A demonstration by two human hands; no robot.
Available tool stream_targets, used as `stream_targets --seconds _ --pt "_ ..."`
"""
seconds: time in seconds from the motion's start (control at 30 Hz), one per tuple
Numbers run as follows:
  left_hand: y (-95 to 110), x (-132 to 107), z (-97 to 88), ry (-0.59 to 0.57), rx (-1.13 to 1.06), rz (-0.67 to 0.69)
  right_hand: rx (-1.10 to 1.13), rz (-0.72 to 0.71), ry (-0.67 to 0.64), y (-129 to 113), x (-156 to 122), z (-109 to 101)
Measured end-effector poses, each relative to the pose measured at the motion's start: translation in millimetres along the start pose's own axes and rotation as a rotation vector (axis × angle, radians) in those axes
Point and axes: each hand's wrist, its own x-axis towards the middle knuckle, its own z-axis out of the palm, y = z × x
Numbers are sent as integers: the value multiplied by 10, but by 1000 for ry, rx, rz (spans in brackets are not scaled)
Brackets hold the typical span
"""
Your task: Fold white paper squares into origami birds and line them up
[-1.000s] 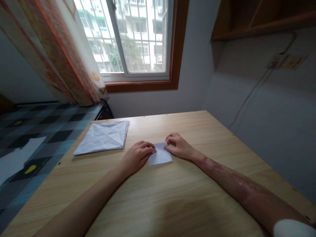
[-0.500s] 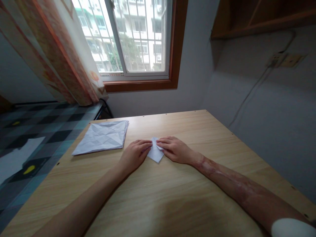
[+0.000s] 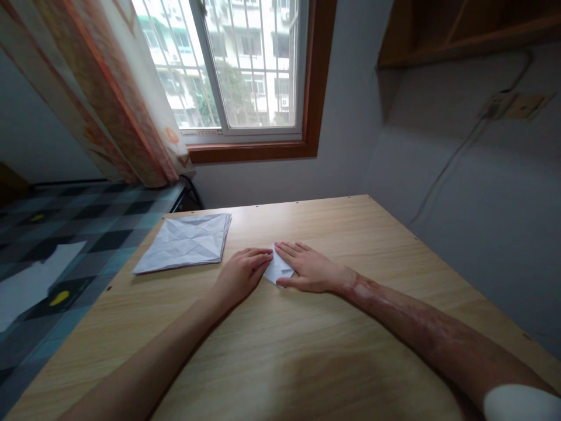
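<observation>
A small folded white paper [image 3: 277, 269] lies on the wooden table [image 3: 307, 351], mostly covered by my hands. My right hand [image 3: 309, 270] lies flat on it, fingers stretched out and pointing left, pressing the fold down. My left hand [image 3: 242, 275] rests beside it on the left, fingers loosely curled with the tips touching the paper's left edge. Only a small triangle of the paper shows between the two hands.
A stack of creased white sheets [image 3: 186, 241] lies at the table's far left. A bed with a checked cover [image 3: 52, 245] stands left of the table. A curtain [image 3: 109, 88] and window are behind; a grey wall and wooden shelf [image 3: 460, 29] are on the right.
The paper went from a flat square held at both sides to a smaller folded shape. My right hand moved over it and flattened down on it. My left hand stayed put.
</observation>
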Motion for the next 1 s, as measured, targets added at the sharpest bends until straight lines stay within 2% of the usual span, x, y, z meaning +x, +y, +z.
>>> stream_targets --seconds 0.2,0.43,0.67,0.83,1.0 --pt "72 -9 -26 2 45 -23 0 30 3 13 52 30" --pt "149 -7 -54 -14 109 -59 7 39 45 -16 -223 17" --pt "218 -17 -80 94 262 -140 -17 90 54 -60 -274 -14" --pt "200 -34 -82 120 199 -111 -24 95 38 -68 -268 -24" --pt "218 -47 -77 147 16 3 -15 87 61 -56 -276 -8"
